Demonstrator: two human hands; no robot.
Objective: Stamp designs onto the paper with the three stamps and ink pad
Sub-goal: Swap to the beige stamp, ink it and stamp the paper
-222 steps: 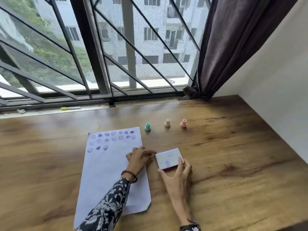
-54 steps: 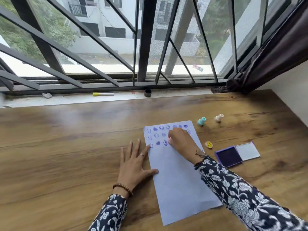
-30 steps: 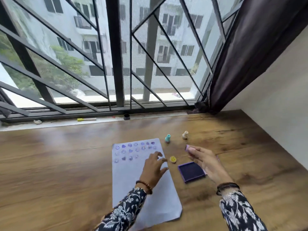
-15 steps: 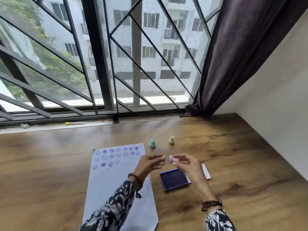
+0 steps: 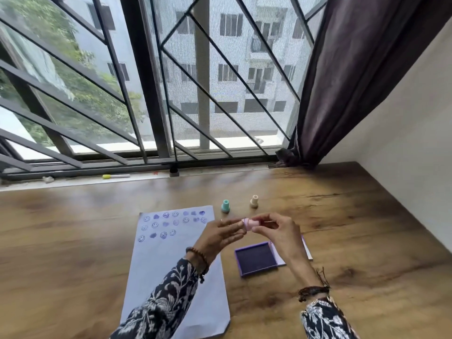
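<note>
Fingers of both hands pinched one pink stamp (image 5: 250,224) above the wooden table (image 5: 354,228): left hand (image 5: 220,237) at its broad end, right hand (image 5: 278,234) at its narrow end. Ink pad (image 5: 258,258) lay open below the right hand. Paper (image 5: 168,260), three rows of purple prints, lay left. Teal stamp (image 5: 225,206) and cream stamp (image 5: 254,201) stood upright beyond.
</note>
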